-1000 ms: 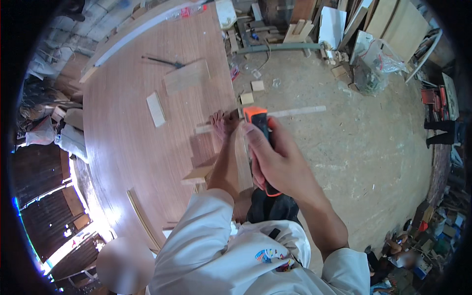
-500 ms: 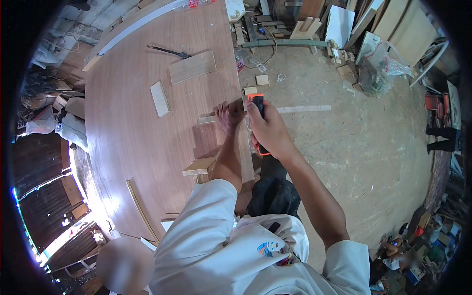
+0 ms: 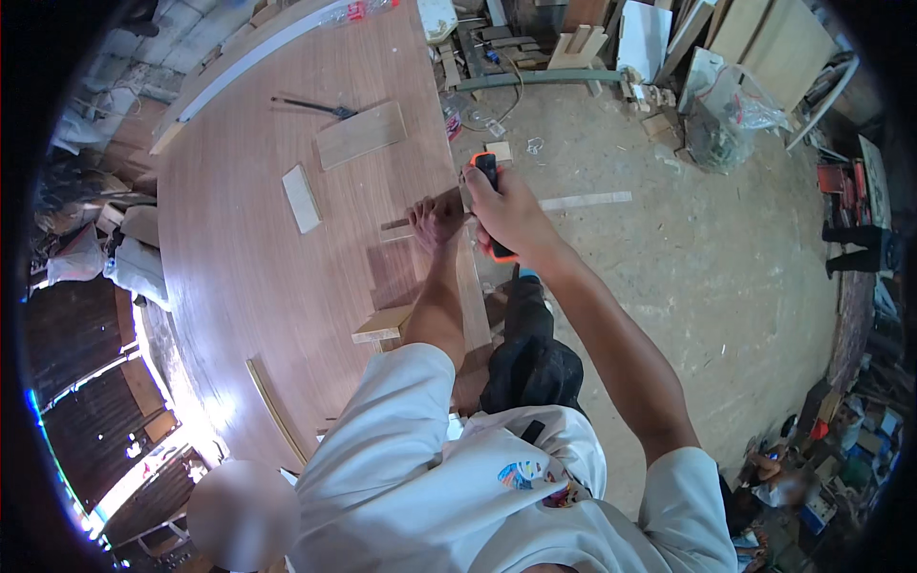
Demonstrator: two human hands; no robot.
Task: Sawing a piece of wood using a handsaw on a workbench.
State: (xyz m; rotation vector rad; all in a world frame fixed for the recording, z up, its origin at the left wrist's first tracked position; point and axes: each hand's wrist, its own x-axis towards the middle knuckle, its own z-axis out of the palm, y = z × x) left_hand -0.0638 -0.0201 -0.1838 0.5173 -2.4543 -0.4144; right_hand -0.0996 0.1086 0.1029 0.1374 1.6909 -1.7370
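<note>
My right hand (image 3: pixel 506 210) grips the orange-and-black handle (image 3: pixel 485 163) of a tool, apparently a saw, whose blade is mostly hidden. It is just beside my left hand (image 3: pixel 435 218), which presses with bent fingers on a thin wooden strip (image 3: pixel 392 226) lying across the edge of the wood-grain tabletop (image 3: pixel 248 267). Below my left forearm stands a small board piece (image 3: pixel 380 323). Farther up the tabletop lie a flat wooden board (image 3: pixel 361 136), a pale short piece (image 3: pixel 302 199) and a black rod-like tool (image 3: pixel 315 107).
A long pale strip (image 3: pixel 583 200) lies over the concrete floor beside the table. Stacked boards (image 3: pixel 769 48), a plastic bag (image 3: pixel 726 124) and scrap wood line the back. A person's dark-trousered legs (image 3: pixel 855 250) are at right, and people (image 3: pixel 769 482) sit among clutter at lower right.
My right hand has moved away from my body, up in the picture, with the orange-and-black tool. My left hand stays on the strip, and more of my leg shows below my hands.
</note>
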